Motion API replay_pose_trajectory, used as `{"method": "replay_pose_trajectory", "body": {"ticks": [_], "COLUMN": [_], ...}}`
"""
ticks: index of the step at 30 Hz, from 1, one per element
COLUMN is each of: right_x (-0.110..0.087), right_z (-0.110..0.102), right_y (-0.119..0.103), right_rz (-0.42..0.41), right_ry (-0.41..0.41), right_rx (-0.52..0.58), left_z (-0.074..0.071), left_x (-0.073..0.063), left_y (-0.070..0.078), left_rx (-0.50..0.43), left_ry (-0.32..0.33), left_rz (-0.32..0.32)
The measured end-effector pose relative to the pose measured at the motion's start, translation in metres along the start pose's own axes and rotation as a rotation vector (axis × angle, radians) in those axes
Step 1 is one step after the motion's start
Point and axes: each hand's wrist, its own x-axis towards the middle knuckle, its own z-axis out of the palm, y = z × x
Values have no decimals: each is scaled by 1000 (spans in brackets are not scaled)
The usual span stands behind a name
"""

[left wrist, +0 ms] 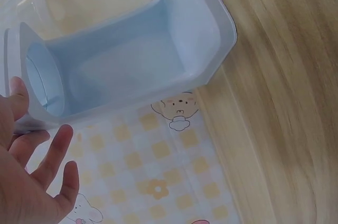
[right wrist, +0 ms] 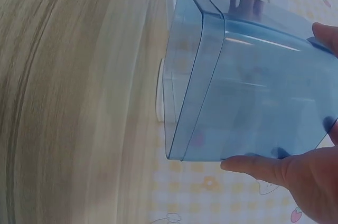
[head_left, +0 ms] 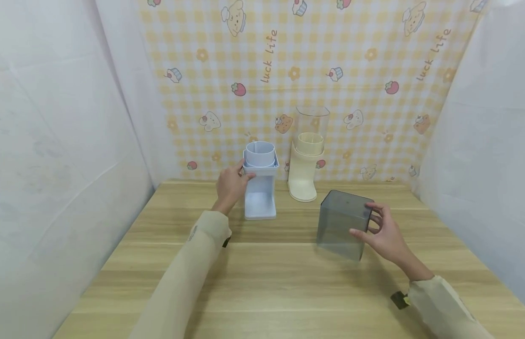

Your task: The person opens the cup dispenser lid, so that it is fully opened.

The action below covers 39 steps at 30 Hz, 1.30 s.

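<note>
With the left hand [head_left: 232, 186], partly hidden, pinching by its upper edge one upright pale-blue stand [head_left: 260, 193] on the wood-grain tabletop [head_left: 266, 282]. Barely making out the clear top [head_left: 314, 117] of one cream dispenser [head_left: 302, 176] beyond, before a checked cloth [head_left: 351, 47], between white sheets [head_left: 63, 141]. With the right hand [head_left: 385, 234], spread wide, gripping one tilted grey translucent box [head_left: 343, 226] over the tabletop.
</note>
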Motion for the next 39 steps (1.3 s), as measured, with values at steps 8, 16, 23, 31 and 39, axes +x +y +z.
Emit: {"method": "replay_pose_trajectory", "body": {"ticks": [8,16,23,31,39], "right_x": [3,4,2,0,-2], "right_z": [1,-1,-4,-3,-4], "right_y": [4,5,7,12,19], "right_rz": [-12,-24,-9,-15,-4], "right_ry": [26,26,36,27,15], "right_rx": [-2,-14,-1,3,-11], "left_z": [8,12,15,17,23], "left_x": [12,28,40,52,58], "left_y": [-4,-4,-5,-11,-12], "left_rx": [-9,1,36,21,-54], "left_ry": [-4,-15,-26,-40,-38], "left_rz": [13,18,-1,-15,-31]}}
